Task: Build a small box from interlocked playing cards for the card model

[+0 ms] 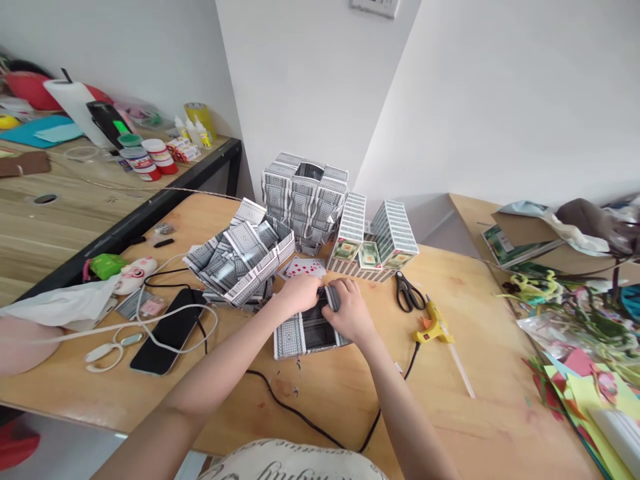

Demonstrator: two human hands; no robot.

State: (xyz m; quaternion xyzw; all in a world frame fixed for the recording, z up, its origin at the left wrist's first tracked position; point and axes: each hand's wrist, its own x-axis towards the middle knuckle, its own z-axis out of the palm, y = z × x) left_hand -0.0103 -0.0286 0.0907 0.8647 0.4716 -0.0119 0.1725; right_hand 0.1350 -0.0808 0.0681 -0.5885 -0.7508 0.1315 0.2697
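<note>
Both my hands work on a small box-like piece (293, 337) built from grey-backed playing cards, lying on the wooden table (350, 393). My left hand (300, 292) is closed, pinching the far edge of that piece. My right hand (350, 308) is closed too, fingers pressed around a folded card on the same edge. Behind my hands lie loose face-up cards (305, 268) with red pips. A larger card structure (245, 257) sits to the left, a tall one (305, 197) at the back, and a roofed one (373, 240) to the right.
Black scissors (409, 292) and a yellow glue gun (434, 327) lie right of my hands, its black cord running toward me. A phone (167, 331) with white cables lies left. Coloured paper scraps (585, 373) crowd the right edge. Jars and bottles (150, 157) stand on the far-left desk.
</note>
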